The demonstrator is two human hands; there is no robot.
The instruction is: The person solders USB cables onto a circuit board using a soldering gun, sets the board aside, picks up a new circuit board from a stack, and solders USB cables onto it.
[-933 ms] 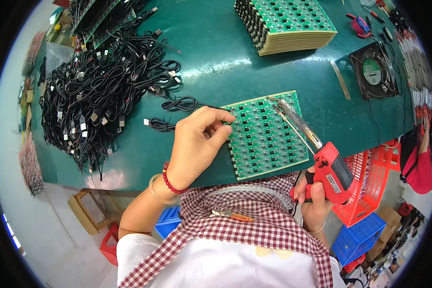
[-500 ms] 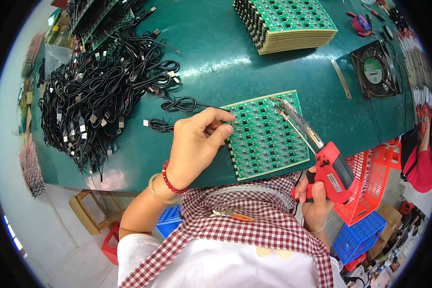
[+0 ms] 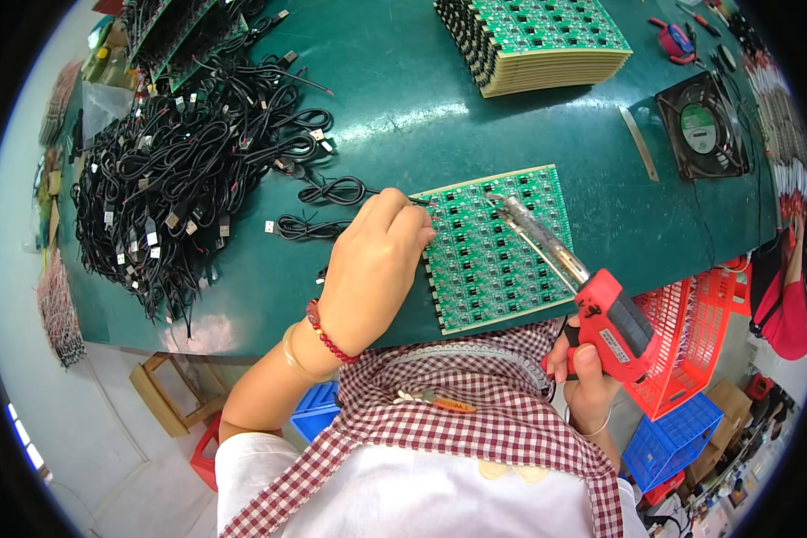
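Note:
A green panel of circuit boards lies on the table in front of me, with small dark components in rows. My left hand is at its left edge, fingertips pinched together on the end of a black USB cable; the pinched end is mostly hidden. A second coiled USB cable runs under this hand. In my right hand is a red soldering gun, fingers wrapped round its handle. Its metal tip is over the upper middle of the panel; I cannot tell whether it touches.
A big heap of black USB cables covers the table's left side. Stacked circuit panels stand at the back. At the right are a metal strip, a black fan and a red basket beside the table edge.
My left hand has turned over, its back now covering more of the cables, fingers still at the panel's left edge. The soldering gun's tip has shifted left and slightly down.

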